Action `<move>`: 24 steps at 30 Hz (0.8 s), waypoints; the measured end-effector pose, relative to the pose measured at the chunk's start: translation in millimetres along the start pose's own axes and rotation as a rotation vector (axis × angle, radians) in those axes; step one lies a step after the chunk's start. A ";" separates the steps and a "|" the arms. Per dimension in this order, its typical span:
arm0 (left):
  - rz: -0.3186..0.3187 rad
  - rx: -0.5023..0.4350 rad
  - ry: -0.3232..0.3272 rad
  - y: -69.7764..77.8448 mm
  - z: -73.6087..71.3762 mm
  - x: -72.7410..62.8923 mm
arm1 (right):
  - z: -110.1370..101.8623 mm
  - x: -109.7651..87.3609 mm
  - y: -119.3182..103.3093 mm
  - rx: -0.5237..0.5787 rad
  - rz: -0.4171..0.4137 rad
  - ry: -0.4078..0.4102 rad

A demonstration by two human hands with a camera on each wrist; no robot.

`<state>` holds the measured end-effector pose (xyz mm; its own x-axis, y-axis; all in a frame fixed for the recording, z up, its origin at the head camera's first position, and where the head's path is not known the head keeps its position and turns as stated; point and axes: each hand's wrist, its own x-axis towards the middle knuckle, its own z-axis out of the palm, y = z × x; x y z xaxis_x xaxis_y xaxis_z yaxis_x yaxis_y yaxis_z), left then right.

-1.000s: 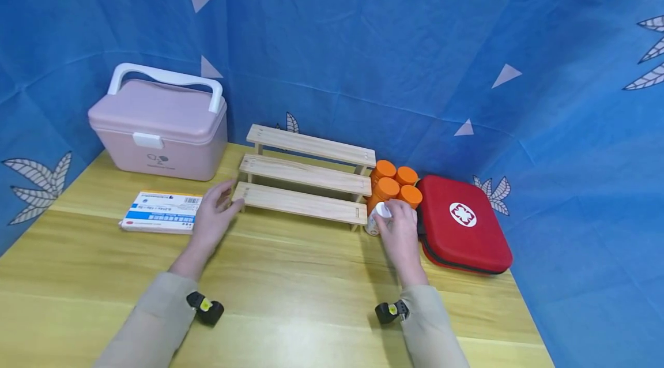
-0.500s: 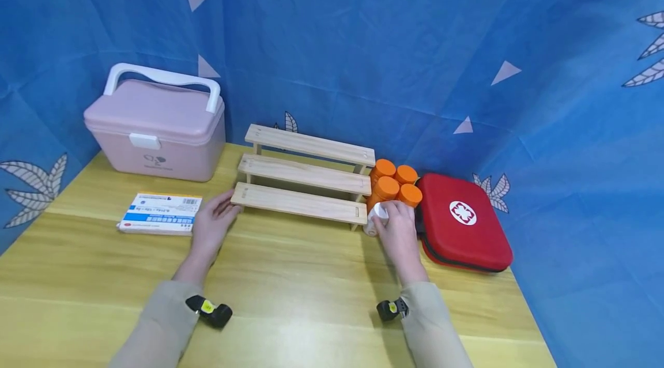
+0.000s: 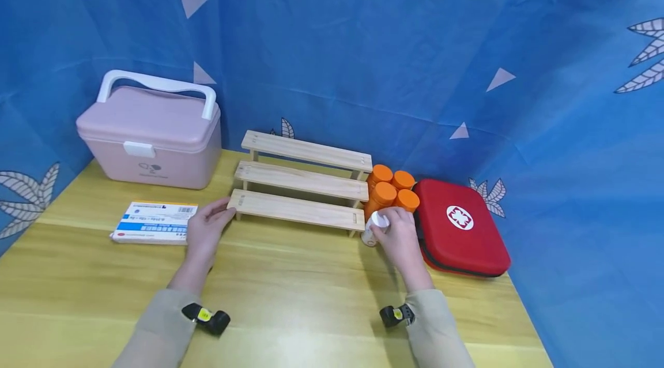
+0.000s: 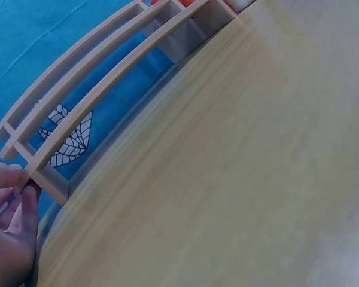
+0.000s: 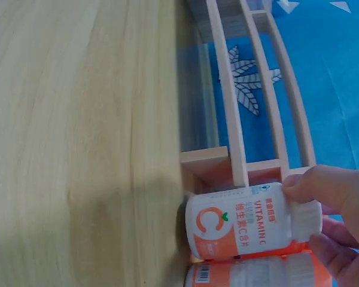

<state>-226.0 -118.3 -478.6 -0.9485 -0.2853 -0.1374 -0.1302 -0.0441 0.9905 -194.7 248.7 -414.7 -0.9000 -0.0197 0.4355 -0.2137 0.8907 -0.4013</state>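
Note:
A three-step wooden display rack (image 3: 298, 208) stands in the middle of the table. At its left end my left hand (image 3: 206, 229) pinches the lowest step between thumb and fingers; the fingertips (image 4: 12, 179) show at the step's corner in the left wrist view. Beside the rack's right end, my right hand (image 3: 403, 238) holds a white vitamin C bottle (image 5: 236, 222) by the cap and shoulder, thumb on the near side. The bottle stands on the table, its orange label facing the wrist camera. A second white-capped bottle (image 5: 245, 274) lies alongside it in that view, hidden in the head view.
Several orange-capped bottles (image 3: 383, 192) cluster behind my right hand. A red first-aid case (image 3: 467, 241) lies to their right. On the left are a pink lidded box (image 3: 150, 126) with a white handle and a flat medicine box (image 3: 155, 222). A blue cloth (image 3: 332, 39) hangs behind.
My left hand has closed its fingers onto the rack's left end, where they stood more apart before. More of the white bottle shows beside my right hand. The head view has shifted slightly.

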 end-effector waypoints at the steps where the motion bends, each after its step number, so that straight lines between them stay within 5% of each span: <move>1: 0.004 -0.015 0.000 0.2 -0.4 0.2 | -1.7 0.3 -0.8 0.008 0.006 -0.005; 12: -0.024 0.020 -0.026 0.3 -1.7 0.3 | -32.1 9.3 -15.6 0.103 0.044 0.012; 24: -0.030 0.054 -0.043 -0.5 -3.2 0.1 | -36.3 54.0 -46.1 0.250 -0.125 -0.008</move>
<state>-225.1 -121.4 -479.1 -0.9554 -0.2428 -0.1681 -0.1733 0.0000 0.9849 -219.6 223.1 -343.5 -0.8635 -0.1263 0.4884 -0.4092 0.7415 -0.5317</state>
